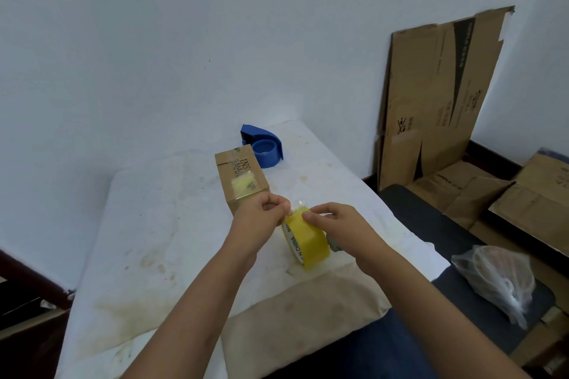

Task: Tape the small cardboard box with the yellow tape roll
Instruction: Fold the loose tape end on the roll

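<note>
The small cardboard box (pixel 241 177) lies on the white table (pixel 147 224), with old tape patches on its top. Just in front of it, above the table, I hold the yellow tape roll (pixel 309 241) upright. My right hand (pixel 337 226) grips the roll from the right, thumb on its top. My left hand (pixel 261 215) pinches the loose end of the tape at the roll's upper left edge, right beside the box's near corner.
A blue tape dispenser (pixel 263 144) stands behind the box by the wall. Flattened cardboard (pixel 437 95) leans on the wall at right, more cartons (pixel 523 194) lie on the floor. A plastic bag (pixel 498 280) rests on a dark seat.
</note>
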`<state>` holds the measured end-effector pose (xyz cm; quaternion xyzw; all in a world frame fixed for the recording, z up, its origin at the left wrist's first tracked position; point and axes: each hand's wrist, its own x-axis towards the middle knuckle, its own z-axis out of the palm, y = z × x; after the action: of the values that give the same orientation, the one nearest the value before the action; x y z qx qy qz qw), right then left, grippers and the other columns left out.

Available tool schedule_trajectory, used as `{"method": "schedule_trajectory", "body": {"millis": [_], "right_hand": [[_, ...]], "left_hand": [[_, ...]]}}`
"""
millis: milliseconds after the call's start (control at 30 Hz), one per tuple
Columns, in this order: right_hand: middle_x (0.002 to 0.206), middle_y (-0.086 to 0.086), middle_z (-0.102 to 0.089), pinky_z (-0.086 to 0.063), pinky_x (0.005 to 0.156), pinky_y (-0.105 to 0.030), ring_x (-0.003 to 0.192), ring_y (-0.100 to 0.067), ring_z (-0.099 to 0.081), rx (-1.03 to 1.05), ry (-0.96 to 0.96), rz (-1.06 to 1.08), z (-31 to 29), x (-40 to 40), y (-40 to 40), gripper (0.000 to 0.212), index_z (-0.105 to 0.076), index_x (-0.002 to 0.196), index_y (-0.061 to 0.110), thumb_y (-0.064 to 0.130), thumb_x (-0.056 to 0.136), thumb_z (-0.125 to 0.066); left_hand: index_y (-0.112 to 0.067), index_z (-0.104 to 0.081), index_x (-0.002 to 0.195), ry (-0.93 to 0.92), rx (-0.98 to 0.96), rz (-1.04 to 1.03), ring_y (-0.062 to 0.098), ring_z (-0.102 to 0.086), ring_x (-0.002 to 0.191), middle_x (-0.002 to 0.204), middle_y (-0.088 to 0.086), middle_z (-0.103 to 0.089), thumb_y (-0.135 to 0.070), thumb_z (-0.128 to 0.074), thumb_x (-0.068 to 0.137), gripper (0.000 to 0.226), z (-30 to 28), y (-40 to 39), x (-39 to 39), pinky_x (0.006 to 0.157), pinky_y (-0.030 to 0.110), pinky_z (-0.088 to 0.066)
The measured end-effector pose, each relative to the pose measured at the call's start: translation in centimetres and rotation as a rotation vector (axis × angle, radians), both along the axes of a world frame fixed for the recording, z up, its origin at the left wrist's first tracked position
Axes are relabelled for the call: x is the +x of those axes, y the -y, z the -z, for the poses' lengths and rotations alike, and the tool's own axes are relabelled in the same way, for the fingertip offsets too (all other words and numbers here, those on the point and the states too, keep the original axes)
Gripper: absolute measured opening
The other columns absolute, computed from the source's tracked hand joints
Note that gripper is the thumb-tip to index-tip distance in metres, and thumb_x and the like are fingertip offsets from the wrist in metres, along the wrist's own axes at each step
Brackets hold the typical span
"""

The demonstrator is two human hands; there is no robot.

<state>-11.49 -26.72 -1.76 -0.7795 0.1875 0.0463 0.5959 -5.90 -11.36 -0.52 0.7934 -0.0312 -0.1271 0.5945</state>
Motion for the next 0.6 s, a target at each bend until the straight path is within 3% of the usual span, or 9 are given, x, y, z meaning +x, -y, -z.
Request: {"method": "schedule_trajectory", "body": {"millis": [133, 367, 600], "right_hand": [[0.101, 0.005, -0.060, -0.047, 0.064, -0.022, 0.081, -0.009, -0.054, 0.019, -0.013, -0.039, -0.9, -0.3, -0.1, 0.034, -0.068, 0.116, 0.017, 0.037, 0.089, -0.064], [0.090, 0.009, -0.063, -0.046, 0.066, -0.020, 0.077, -0.007, -0.055, 0.080, 0.021, -0.043, -1.0, -0.7, -0.1, 0.023, -0.067, 0.108, 0.019, 0.030, 0.087, -0.068], [0.090, 0.006, -0.069, -0.043, 0.055, -0.014, 0.060, -0.002, -0.057, 0.185, 0.092, -0.059, -0.5, -1.3, 0.2, 0.021, -0.069, 0.109, 0.018, 0.018, 0.089, -0.066]], "left_hand": [[-0.016, -0.072, 0.090, 0.012, 0.051, 0.028, 0.009, -0.064, 0.082, 0.086, -0.001, -0.072, -0.021, -0.068, 0.088, 0.007, -0.3, -0.2, -0.1, 0.084, 0.029, -0.055], [-0.024, -0.071, 0.085, 0.149, 0.209, 0.044, 0.011, -0.060, 0.078, 0.085, 0.003, -0.068, -0.031, -0.071, 0.085, 0.006, 0.4, -0.7, -0.4, 0.072, 0.029, -0.053], [-0.018, -0.061, 0.117, -0.271, -0.280, 0.054, 0.027, -0.072, 0.091, 0.114, 0.015, -0.069, -0.019, -0.075, 0.084, 0.036, 1.6, -1.1, -0.9, 0.082, 0.034, -0.059]]}}
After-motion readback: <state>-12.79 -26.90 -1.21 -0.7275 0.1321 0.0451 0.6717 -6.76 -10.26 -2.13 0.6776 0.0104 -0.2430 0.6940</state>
